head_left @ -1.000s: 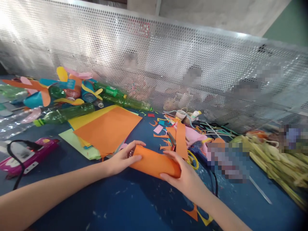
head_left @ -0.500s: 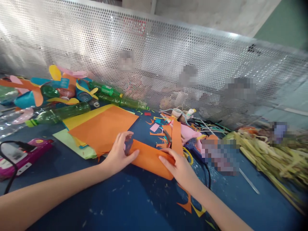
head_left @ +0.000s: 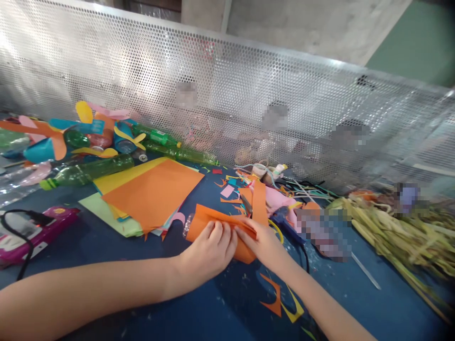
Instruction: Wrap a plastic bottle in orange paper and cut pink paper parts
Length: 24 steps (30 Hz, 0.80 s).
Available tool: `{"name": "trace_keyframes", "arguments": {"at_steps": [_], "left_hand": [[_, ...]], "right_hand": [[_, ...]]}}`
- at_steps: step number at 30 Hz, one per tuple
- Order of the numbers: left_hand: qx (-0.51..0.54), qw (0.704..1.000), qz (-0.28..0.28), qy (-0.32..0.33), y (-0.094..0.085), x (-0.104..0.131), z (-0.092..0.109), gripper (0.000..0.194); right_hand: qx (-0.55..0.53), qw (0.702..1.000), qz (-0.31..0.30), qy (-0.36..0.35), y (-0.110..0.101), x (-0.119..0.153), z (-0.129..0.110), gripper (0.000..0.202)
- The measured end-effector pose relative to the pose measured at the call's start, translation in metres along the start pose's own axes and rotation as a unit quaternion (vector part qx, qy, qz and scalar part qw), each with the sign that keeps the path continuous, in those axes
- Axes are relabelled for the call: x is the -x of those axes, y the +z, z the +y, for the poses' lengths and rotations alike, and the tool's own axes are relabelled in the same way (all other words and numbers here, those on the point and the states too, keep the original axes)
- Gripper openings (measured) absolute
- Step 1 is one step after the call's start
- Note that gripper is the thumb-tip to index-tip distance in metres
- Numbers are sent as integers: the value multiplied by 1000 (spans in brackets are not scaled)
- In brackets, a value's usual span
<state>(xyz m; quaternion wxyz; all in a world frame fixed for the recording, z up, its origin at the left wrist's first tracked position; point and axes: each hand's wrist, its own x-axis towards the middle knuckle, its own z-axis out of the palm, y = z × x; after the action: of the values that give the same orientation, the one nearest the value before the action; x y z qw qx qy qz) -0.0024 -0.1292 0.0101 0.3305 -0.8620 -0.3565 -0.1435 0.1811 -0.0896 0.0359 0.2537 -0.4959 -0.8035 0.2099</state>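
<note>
A sheet of orange paper (head_left: 202, 226) is curled around a clear plastic bottle (head_left: 187, 225), whose end shows at the paper's left side. My left hand (head_left: 209, 248) lies over the front of the roll, its fingers closed on the paper near the middle. At the right end my right hand (head_left: 265, 244) pinches the paper's upper edge between thumb and fingers. The parts of both hands' fingertips inside the fold are hidden. Left of the roll is a stack of coloured sheets, with an orange sheet (head_left: 156, 192) on top.
Green plastic bottles (head_left: 90, 169) and paper-trimmed bottle crafts (head_left: 101, 130) lie at the left. A magenta device (head_left: 53, 232) with a black cable is nearer. Behind the roll are paper scraps (head_left: 227, 191); dried husks (head_left: 387, 232) lie right. A perforated metal screen (head_left: 227, 94) stands behind.
My left hand has moved from the roll's left end to its front middle and closed on the paper. My right hand keeps its grip at the right end.
</note>
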Motion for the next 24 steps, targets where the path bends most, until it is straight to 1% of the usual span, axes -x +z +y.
{"name": "trace_keyframes", "arguments": {"at_steps": [3, 6, 8, 11, 14, 18, 22, 24], "left_hand": [[9, 1000, 0, -15, 3, -2, 2, 43], [57, 997, -20, -41, 4, -2, 1, 56], [81, 995, -30, -57, 4, -2, 0, 62], [100, 993, -4, -57, 5, -1, -1, 64], [127, 990, 31, -51, 9, 0, -4, 56], [160, 985, 57, -27, 14, -2, -16, 28], [196, 976, 95, -4, 11, 1, -32, 20], [180, 977, 113, -12, 7, 4, -41, 18]], "right_hand": [[-1, 1000, 16, -26, 1, 0, 1, 29], [-17, 997, 33, -67, 2, -1, 2, 24], [-19, 995, 45, -82, 3, -2, 3, 23], [-23, 995, 39, -92, 3, -1, 4, 24], [-36, 994, 24, -97, 3, 0, 6, 26], [-50, 993, 7, -107, 1, 3, 11, 28], [-58, 991, -7, -118, -1, 5, 13, 28], [-57, 991, -10, -122, -2, 6, 14, 28]]}}
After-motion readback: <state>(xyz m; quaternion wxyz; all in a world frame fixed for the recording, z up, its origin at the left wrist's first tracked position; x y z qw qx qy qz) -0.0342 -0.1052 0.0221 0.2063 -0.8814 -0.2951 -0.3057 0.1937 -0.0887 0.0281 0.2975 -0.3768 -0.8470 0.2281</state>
